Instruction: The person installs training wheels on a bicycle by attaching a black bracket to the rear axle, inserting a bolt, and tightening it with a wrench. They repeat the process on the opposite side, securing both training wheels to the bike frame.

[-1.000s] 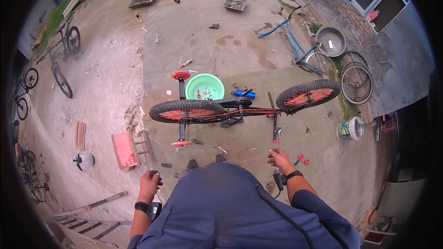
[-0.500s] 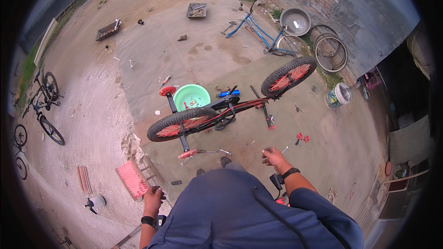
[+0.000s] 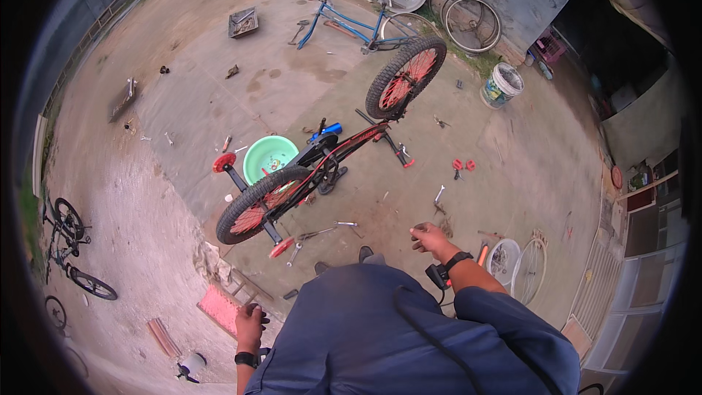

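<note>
My left hand [image 3: 251,325] hangs low on the left near the stool with a pink woven seat [image 3: 219,310]. Its fingers are loosely bent and a little apart, and I see nothing held. Over the concrete at the right, my right hand [image 3: 431,240] is half curled with its fingertips slightly apart, also with nothing visible in it. Neither hand touches anything. Ahead of me, a small bicycle with black tyres and red spokes [image 3: 344,148] rests on the ground, with training wheels [image 3: 281,247] at its near wheel. Beside it sits a green basin [image 3: 272,152] holding small parts.
Wrenches [image 3: 347,225] and red-and-black parts [image 3: 458,166] lie on the concrete. A blue bicycle frame [image 3: 351,23], loose wheel rims [image 3: 472,25] and a paint bucket [image 3: 503,85] stand farther off. On my right are a white tub [image 3: 504,260] and a bare rim [image 3: 530,272].
The view has swung to the right, so the bicycle and basin sit farther left. The white tub and rim now show at the right. Both hands stay empty-looking at my sides.
</note>
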Tool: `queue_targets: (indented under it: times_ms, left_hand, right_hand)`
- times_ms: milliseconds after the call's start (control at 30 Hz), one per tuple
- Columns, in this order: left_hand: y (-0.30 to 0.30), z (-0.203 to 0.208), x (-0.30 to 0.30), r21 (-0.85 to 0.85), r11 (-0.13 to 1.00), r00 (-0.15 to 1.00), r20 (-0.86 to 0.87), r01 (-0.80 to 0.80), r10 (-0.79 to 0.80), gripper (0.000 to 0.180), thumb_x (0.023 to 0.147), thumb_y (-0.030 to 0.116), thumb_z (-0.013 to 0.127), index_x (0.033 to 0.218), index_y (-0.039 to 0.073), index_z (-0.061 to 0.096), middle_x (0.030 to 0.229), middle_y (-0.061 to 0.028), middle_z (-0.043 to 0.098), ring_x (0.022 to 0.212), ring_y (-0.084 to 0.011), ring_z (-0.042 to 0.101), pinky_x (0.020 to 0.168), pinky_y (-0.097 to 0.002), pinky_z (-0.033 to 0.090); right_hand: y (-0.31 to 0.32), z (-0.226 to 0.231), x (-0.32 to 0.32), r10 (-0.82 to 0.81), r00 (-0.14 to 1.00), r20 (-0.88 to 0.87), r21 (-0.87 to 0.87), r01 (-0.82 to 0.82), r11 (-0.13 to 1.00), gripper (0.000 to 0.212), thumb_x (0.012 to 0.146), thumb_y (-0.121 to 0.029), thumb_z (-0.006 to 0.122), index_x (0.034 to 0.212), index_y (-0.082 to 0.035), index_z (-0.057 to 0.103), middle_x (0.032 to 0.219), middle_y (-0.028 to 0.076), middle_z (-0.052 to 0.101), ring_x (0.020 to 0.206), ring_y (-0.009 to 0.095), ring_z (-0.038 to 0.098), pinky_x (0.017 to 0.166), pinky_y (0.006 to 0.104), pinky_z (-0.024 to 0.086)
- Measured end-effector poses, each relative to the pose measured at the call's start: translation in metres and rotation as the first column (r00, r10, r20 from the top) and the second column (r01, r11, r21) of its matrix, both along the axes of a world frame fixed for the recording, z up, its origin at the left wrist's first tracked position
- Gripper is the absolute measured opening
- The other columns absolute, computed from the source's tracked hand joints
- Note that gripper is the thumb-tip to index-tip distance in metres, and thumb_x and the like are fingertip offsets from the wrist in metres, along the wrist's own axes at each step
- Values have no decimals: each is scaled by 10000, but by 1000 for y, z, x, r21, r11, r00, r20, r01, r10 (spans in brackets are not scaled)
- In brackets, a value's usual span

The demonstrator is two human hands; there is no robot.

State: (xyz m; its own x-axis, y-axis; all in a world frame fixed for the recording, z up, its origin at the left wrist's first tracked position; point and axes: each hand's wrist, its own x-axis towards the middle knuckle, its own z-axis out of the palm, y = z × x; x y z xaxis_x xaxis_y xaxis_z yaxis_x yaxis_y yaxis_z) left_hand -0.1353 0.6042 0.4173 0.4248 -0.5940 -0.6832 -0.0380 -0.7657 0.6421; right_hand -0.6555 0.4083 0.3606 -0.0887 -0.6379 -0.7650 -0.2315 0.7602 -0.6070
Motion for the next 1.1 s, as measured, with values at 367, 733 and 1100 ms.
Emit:
queue_targets:
  times_ms: [367,733,1100]
  left_hand:
    - [-60,20,-63,5,987,987,30,158,-158,319,964,208,581,1163,-40,591,882,-119,686,701,-187,695,544,-295,493]
    - [-118,11,-120,0,956,956,12,294,-294,299,962,198,589,1161,-24,587,858,-100,678,690,-174,689,550,-285,490]
    - [-183,19,-114,-52,892,894,19,449,-448,285,973,222,582,1150,-2,594,876,-78,681,683,-149,678,550,-265,481]
  right_hand:
    - [4,-19,-74,-132,990,42,17,131,991,458,925,-335,688,1247,-42,546,1029,105,651,751,208,681,612,310,512]
    - [31,-20,-154,-316,946,70,2,316,949,449,937,-335,675,1247,-43,533,1007,96,647,743,191,680,623,305,503]
    - [95,-20,-139,-496,864,93,34,495,868,409,966,-306,637,1250,-34,526,1020,109,635,736,200,661,604,297,497]
